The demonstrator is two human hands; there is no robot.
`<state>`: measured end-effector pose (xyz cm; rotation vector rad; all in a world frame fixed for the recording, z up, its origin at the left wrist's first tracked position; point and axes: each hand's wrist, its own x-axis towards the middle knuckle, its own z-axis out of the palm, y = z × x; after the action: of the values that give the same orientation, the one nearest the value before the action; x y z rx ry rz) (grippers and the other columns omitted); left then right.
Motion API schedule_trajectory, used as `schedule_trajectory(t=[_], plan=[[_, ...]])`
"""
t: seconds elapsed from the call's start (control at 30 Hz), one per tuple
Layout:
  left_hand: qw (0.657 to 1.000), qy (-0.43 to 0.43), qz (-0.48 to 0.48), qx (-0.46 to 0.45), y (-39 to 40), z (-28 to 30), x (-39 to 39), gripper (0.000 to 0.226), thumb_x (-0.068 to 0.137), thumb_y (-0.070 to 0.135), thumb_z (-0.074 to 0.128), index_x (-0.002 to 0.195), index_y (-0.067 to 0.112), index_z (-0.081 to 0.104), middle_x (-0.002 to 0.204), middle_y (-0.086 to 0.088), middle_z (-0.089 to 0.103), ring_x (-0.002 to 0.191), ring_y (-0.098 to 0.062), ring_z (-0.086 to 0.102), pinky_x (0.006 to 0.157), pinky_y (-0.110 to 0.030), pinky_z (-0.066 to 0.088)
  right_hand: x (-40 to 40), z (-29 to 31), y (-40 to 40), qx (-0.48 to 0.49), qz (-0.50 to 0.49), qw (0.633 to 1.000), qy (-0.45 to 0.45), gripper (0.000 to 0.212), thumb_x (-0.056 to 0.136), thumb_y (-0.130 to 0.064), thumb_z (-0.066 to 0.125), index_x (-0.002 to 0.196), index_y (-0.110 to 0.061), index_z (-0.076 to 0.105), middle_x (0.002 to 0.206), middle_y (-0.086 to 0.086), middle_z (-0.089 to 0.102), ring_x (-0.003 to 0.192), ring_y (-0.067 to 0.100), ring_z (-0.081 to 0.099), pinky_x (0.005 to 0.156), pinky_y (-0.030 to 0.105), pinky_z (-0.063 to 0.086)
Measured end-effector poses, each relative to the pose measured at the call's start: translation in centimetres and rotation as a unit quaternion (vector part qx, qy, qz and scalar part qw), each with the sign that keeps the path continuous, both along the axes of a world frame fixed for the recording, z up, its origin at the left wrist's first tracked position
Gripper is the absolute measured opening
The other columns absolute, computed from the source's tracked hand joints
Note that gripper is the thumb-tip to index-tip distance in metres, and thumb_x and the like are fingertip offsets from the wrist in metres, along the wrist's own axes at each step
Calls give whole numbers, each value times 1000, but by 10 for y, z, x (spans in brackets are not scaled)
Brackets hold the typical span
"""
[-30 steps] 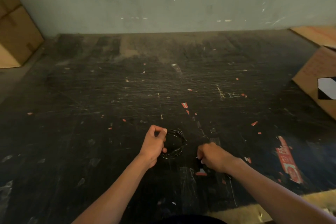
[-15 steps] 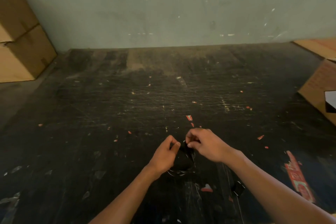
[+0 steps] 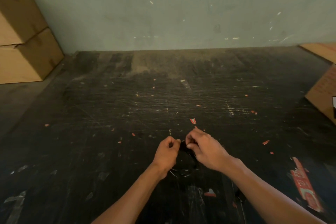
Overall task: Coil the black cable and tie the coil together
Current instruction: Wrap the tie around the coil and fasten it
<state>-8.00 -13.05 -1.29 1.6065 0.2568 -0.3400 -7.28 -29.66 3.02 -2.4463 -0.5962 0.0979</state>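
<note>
The black cable (image 3: 182, 170) is wound into a small coil that hangs between my two hands, low in the middle of the head view, hard to tell from the black surface behind it. My left hand (image 3: 166, 154) pinches the coil's upper left side. My right hand (image 3: 203, 148) pinches a dark strip at the top of the coil, fingertips almost touching those of the left hand. The coil's lower arc shows below the hands; its upper part is hidden by the fingers.
A scratched black table (image 3: 127, 114) with bits of red tape spreads ahead to a grey wall. Stacked cardboard boxes (image 3: 23, 42) stand at the far left. More cardboard (image 3: 325, 92) lies at the right edge. A small black object (image 3: 240, 195) lies under my right forearm.
My right hand has come up from the table on the right to the top of the coil, meeting my left hand. The view has tilted upward slightly.
</note>
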Motion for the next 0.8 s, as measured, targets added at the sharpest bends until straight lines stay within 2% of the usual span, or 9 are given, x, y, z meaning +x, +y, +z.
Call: schedule_trajectory(t=[0.07,0.13,0.23,0.33,0.4,0.47,0.53,0.67,0.8], plan=[[999,21,46,-4,3,1,5,21,101,29,50,89,13,57,64,1,51,47,-5,44,42,-20,36,0,6,0,32,17,999,-18,19,92,-15,58,94,-33,52,96,-16,51,89,2,54,76,23,49],[998,13,67,6,6,1,9,22,102,29,49,90,12,56,65,0,52,47,-5,45,43,-21,38,1,11,1,70,36,997,-14,22,93,-11,55,94,-33,50,99,-14,53,95,3,55,81,25,51],[996,-33,68,42,8,4,13,21,102,29,48,92,13,57,73,-3,56,57,-9,49,51,-26,42,-4,10,6,171,42,982,65,27,95,-6,50,99,-33,51,106,-12,61,104,5,60,90,21,51],[988,-102,104,54,9,7,15,20,101,28,48,90,13,56,75,-3,57,59,-7,51,53,-26,45,-6,1,14,270,-16,956,116,19,94,-16,57,97,-35,56,101,-4,67,96,12,67,83,29,57],[978,-153,119,75,10,7,15,20,101,27,48,90,13,56,77,-2,59,58,0,53,56,-21,49,-5,-3,21,380,-92,904,174,4,92,-25,62,96,-24,62,96,5,70,89,18,70,76,32,59],[972,-185,120,81,9,6,14,18,101,27,48,89,15,55,78,-1,61,62,-1,57,63,-24,54,-3,-7,30,465,-185,830,247,11,90,-24,65,93,-13,65,93,10,69,80,18,70,70,29,58],[966,-214,120,85,8,6,13,17,101,27,48,87,19,54,75,2,59,60,-1,56,59,-21,52,-1,-11,36,478,-250,798,270,10,89,-17,67,94,-9,64,91,10,67,75,17,68,67,27,57],[951,-269,114,97,6,9,14,16,101,25,49,87,20,53,68,6,55,57,1,53,55,-17,48,0,-10,43,468,-270,797,271,14,89,-9,66,103,-9,64,91,10,67,70,15,66,65,27,56],[944,-298,96,104,8,11,17,14,101,26,48,89,20,52,69,4,56,57,-1,53,54,-20,49,0,-1,42,438,-246,817,282,9,91,-12,64,99,-9,68,79,6,68,60,10,63,59,26,52]])
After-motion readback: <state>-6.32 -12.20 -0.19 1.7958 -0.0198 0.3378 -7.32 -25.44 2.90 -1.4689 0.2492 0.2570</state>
